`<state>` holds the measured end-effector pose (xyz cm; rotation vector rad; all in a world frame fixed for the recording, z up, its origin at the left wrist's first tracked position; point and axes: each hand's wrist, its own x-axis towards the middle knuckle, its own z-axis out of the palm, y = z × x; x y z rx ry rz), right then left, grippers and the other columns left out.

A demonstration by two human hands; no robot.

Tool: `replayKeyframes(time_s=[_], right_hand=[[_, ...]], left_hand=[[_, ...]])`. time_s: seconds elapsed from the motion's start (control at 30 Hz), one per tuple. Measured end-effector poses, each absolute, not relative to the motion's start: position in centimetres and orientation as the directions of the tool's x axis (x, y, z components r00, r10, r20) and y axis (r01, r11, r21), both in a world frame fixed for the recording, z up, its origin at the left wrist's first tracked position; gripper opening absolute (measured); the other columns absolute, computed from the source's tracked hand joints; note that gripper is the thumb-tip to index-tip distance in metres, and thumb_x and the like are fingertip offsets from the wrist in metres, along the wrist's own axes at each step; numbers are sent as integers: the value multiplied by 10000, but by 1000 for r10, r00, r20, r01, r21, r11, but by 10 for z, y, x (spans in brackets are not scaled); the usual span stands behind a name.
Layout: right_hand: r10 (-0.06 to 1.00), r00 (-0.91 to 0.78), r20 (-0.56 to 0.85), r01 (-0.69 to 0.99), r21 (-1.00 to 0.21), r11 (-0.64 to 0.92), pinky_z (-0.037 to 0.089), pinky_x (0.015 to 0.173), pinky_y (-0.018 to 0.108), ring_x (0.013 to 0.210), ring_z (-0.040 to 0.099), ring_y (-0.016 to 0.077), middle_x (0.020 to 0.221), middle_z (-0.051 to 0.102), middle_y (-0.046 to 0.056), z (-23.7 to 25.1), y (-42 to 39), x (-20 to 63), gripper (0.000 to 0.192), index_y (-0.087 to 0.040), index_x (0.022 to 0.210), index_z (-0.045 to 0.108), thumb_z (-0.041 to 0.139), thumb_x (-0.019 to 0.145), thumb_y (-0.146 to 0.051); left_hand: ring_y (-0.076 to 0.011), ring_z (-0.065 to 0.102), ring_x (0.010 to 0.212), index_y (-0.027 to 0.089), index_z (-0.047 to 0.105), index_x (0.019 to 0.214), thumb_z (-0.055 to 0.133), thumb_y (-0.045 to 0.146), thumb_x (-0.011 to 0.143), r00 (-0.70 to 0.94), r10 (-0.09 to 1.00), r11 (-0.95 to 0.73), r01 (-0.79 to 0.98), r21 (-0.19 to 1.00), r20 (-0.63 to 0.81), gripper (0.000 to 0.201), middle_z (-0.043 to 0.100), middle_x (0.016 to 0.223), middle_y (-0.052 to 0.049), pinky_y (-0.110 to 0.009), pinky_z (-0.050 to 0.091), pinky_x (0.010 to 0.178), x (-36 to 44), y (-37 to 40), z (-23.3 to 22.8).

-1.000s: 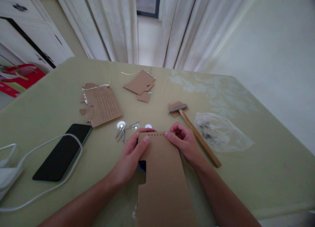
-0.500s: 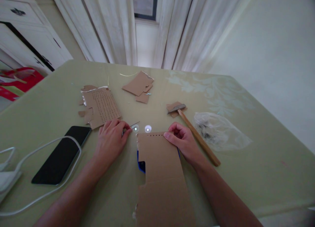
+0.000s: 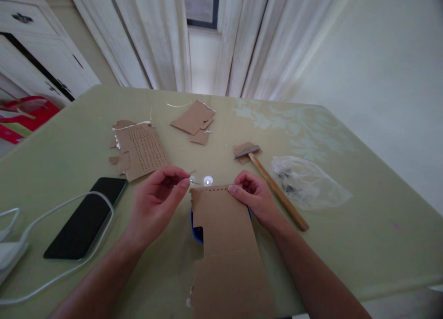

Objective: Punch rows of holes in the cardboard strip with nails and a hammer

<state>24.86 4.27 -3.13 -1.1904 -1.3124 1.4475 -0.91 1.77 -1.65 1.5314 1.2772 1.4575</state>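
My left hand [image 3: 159,194] is raised just left of the cardboard's far edge, thumb and fingers pinched. From the pinch stick out two thin pointed metal pieces [image 3: 195,182]; whether they are joined I cannot tell. A long brown cardboard piece [image 3: 228,227] has a notched left side and a row of small holes along its far edge. My right hand [image 3: 252,192] grips that edge at the right corner, thumb on top. Underneath, a blue object [image 3: 197,233] shows only partly. A small bright round disc [image 3: 208,181] lies beyond the edge, with another partly behind the metal pieces.
To the right lie a wooden-handled hammer [image 3: 278,192] and a clear plastic bag [image 3: 311,185] with dark contents. Hole-punched cardboard [image 3: 141,148] is at the left, other scraps [image 3: 194,118] farther back. A black phone [image 3: 86,222] and white cable [image 3: 109,208] are near my left forearm.
My left hand has lifted off the table and turned, bringing the thin metal pieces close to the cardboard's far left corner. My right hand keeps its grip on the cardboard.
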Motion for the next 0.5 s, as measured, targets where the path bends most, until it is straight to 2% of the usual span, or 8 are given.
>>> replayKeyframes(time_s=[0.07, 0.23, 0.5], right_hand=[[971, -209, -113, 18, -994, -112, 290, 559, 268, 612, 412, 125, 679, 503, -45, -32, 43, 248, 505, -226, 789, 605, 952, 789, -593], [972, -208, -113, 18, -994, -112, 298, 562, 267, 623, 421, 130, 692, 515, -40, -33, 41, 249, 501, -226, 802, 608, 941, 804, -601], [971, -216, -103, 21, -995, -101, 294, 560, 274, 616, 420, 132, 695, 511, -42, -32, 41, 248, 478, -228, 794, 598, 932, 812, -569]], left_hand=[[-133, 698, 754, 237, 804, 962, 797, 235, 963, -62, 924, -363, 168, 917, 377, 7, 766, 868, 1, -221, 556, 663, -7, 16, -13], [-160, 782, 930, 271, 855, 985, 800, 197, 976, 34, 899, -434, 209, 877, 437, 92, 850, 977, -11, -258, 613, 850, -9, 17, -14], [-155, 772, 873, 294, 872, 1120, 738, 170, 1024, 101, 870, -488, 325, 810, 483, 207, 860, 952, 2, -267, 606, 825, -6, 15, -14]])
